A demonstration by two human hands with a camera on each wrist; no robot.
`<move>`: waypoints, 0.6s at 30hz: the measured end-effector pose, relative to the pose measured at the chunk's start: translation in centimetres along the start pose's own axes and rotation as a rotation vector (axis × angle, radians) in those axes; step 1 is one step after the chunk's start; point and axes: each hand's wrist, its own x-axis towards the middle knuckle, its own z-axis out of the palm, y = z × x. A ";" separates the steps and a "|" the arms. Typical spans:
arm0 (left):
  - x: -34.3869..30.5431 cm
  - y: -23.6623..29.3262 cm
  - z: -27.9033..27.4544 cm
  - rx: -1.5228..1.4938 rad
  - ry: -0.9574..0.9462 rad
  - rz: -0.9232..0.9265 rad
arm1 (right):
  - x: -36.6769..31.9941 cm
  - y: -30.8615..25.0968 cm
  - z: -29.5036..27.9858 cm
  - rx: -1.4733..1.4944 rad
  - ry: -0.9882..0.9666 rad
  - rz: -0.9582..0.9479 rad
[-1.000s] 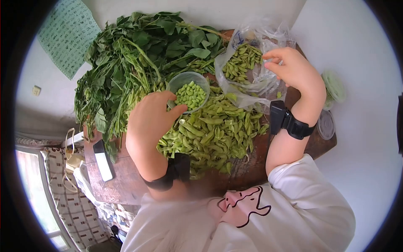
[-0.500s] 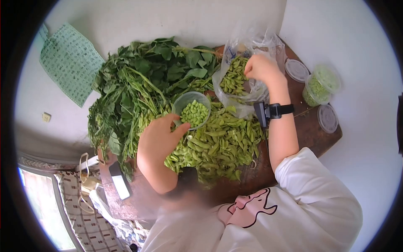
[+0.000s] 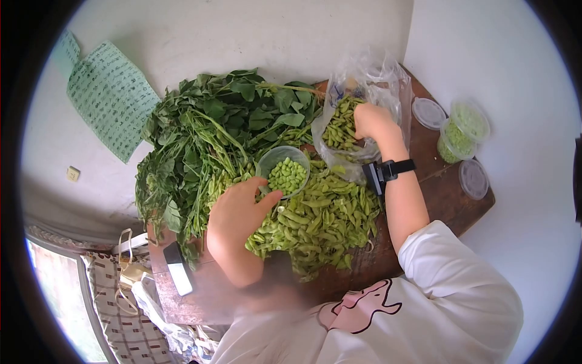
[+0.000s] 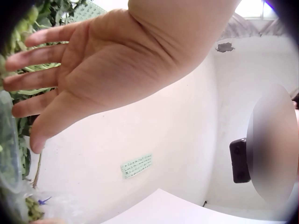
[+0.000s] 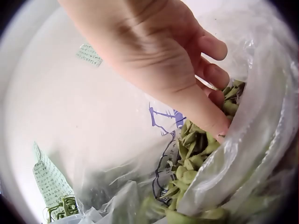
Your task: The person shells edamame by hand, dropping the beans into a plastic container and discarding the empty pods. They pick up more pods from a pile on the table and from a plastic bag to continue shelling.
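Observation:
My left hand (image 3: 239,209) lies beside a clear plastic tub (image 3: 262,162) of shelled green beans (image 3: 287,175), thumb and fingertips right at its near rim. In the left wrist view its fingers (image 4: 39,77) are spread and straight, the palm bare. Inside a clear plastic bag (image 3: 397,91) of pods, my right hand (image 3: 374,123) reaches down to the green bean pods (image 3: 341,128). The right wrist view shows its fingers loosely bent and the thumb (image 5: 212,116) apart from them, its tip among the pods. A heap of loose pods (image 3: 318,212) spreads below the tub.
Leafy bean stalks (image 3: 194,133) cover the table's left side. At the right edge, stacked tubs of green beans (image 3: 458,139) stand between two lids (image 3: 428,113). A phone (image 3: 177,270) lies at the left edge of the wooden table (image 3: 436,194), which meets walls at back and right.
My right hand has moved left and down into the bag, onto the pods. The left hand has stayed beside the tub. The head view has shifted, bringing the stacked tubs fully into sight.

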 end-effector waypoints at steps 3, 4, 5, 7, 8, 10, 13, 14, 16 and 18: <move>-0.2 0.7 -0.7 0.023 0.014 0.005 | -1.3 0.8 -2.1 0.117 0.001 -0.058; -0.4 1.2 -0.8 -0.073 0.050 0.098 | -3.0 0.9 -3.3 0.283 0.111 -0.174; -0.5 1.4 -1.3 -0.173 0.119 0.176 | -4.1 -0.1 -5.2 0.439 0.222 -0.328; -0.5 2.3 -1.6 -0.192 0.181 0.198 | -6.0 -1.8 -6.2 0.446 0.342 -0.437; -0.4 3.0 -1.7 -0.269 0.256 0.241 | -6.9 -2.7 -6.7 0.444 0.337 -0.466; 0.1 3.6 -1.6 -0.378 0.369 0.288 | -8.7 -4.9 -7.5 0.452 0.372 -0.559; 0.3 3.9 -1.6 -0.341 0.477 0.374 | -11.1 -7.7 -8.5 0.419 0.388 -0.642; 0.5 4.0 -1.7 -0.391 0.494 0.389 | -11.1 -8.1 -8.2 0.427 0.434 -0.714; 0.5 3.7 -1.8 -0.389 0.504 0.385 | -11.6 -8.7 -8.3 0.453 0.428 -0.751; 0.5 3.5 -1.9 -0.386 0.511 0.385 | -11.7 -8.7 -8.2 0.470 0.470 -0.818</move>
